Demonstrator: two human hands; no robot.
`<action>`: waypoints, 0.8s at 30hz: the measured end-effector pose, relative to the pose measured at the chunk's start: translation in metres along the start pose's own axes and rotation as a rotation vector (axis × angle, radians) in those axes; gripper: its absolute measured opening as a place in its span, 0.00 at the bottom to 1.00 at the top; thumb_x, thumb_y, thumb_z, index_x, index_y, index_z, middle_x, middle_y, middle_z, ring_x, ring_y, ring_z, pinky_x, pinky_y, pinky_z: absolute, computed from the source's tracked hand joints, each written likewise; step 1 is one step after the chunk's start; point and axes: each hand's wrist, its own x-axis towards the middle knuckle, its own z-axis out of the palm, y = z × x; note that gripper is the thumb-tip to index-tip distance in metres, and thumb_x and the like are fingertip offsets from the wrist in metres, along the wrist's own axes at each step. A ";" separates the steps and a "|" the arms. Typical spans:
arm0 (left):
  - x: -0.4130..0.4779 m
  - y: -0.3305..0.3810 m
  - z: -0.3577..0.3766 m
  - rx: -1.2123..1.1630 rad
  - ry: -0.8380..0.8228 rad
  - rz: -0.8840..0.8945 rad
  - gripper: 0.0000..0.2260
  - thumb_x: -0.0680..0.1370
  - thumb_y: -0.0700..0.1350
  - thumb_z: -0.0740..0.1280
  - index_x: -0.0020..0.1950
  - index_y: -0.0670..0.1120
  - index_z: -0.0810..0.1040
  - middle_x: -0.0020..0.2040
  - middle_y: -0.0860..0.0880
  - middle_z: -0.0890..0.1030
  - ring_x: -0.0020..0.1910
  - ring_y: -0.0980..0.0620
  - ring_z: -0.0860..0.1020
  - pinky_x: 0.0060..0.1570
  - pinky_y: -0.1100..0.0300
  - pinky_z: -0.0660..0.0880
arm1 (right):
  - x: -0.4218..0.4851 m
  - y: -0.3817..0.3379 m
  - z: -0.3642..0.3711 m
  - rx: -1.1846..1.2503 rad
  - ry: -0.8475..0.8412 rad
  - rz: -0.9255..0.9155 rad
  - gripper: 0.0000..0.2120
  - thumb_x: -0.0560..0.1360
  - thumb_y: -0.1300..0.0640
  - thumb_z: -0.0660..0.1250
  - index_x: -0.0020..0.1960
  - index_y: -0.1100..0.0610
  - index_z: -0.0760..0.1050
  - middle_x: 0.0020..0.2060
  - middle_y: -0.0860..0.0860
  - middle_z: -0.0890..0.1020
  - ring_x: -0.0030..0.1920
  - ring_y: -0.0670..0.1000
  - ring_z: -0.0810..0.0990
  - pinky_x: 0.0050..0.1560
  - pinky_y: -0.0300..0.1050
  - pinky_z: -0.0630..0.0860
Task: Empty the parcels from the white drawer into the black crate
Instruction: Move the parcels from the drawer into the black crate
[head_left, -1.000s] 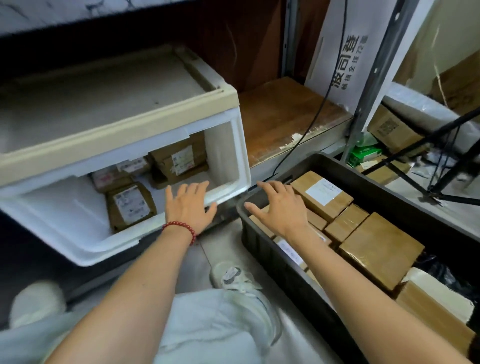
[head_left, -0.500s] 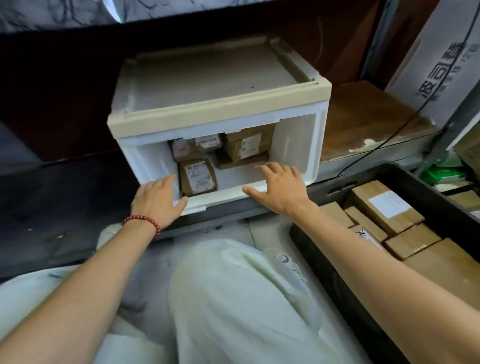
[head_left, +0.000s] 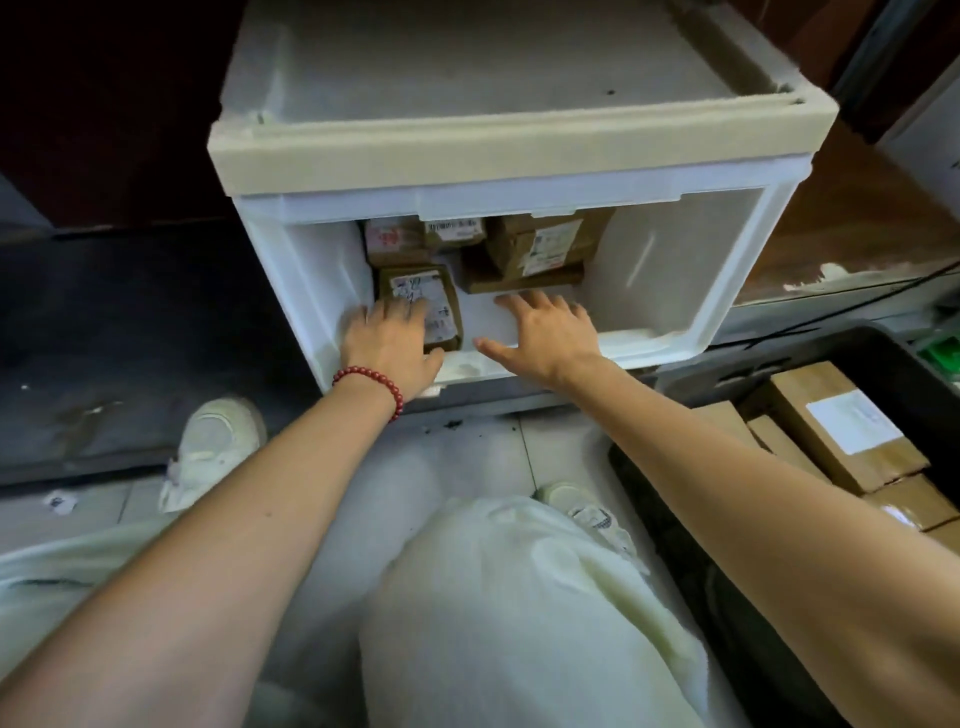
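Inside the white drawer (head_left: 727, 280): we've got brown parcels gathered toward the far side, at the left and the middle.
Near parcel (head_left: 441, 291): flat on the drawer floor at the left, label up, the closest of the lot to us.
Left hand (head_left: 387, 345): reaching in over the near rim, with fingers laid flat across the near parcel's left part and the thumb along its near edge. We see no curl round it, though the fingertips are blurred.
Right hand (head_left: 550, 332): spread wide, palm down over the drawer floor and holding nothing, fingertips just short of the stacked parcels.
Stacked parcels (head_left: 540, 249): far middle, a labelled one lying on a darker flat one.
Far-left parcels (head_left: 400, 241): two small ones side by side, right behind the near parcel.
Black crate (head_left: 878, 358): low on the right, beside the drawer, with cardboard boxes (head_left: 841, 431) packed in it.
Bracelet (head_left: 374, 382): red beads round the left wrist.
Shoe (head_left: 218, 441): pale, on the floor at the left.
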 end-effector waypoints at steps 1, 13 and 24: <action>0.008 -0.003 0.004 -0.001 -0.013 -0.011 0.28 0.78 0.57 0.59 0.75 0.46 0.60 0.71 0.43 0.68 0.68 0.43 0.67 0.67 0.49 0.64 | 0.009 0.000 0.005 0.006 -0.011 -0.008 0.32 0.77 0.34 0.56 0.76 0.48 0.58 0.75 0.53 0.63 0.73 0.57 0.63 0.73 0.57 0.58; 0.073 -0.017 0.063 -0.284 -0.224 -0.214 0.35 0.71 0.64 0.65 0.71 0.47 0.64 0.62 0.40 0.74 0.58 0.40 0.75 0.56 0.52 0.74 | 0.092 -0.014 0.058 -0.022 -0.150 -0.024 0.32 0.77 0.33 0.54 0.75 0.51 0.61 0.71 0.55 0.69 0.71 0.58 0.66 0.72 0.57 0.58; 0.092 -0.006 0.073 -0.690 -0.422 -0.350 0.22 0.76 0.51 0.69 0.69 0.47 0.71 0.65 0.48 0.74 0.64 0.47 0.72 0.52 0.61 0.69 | 0.115 -0.013 0.073 0.382 -0.383 0.163 0.28 0.76 0.40 0.64 0.69 0.58 0.68 0.61 0.56 0.76 0.58 0.56 0.75 0.55 0.46 0.71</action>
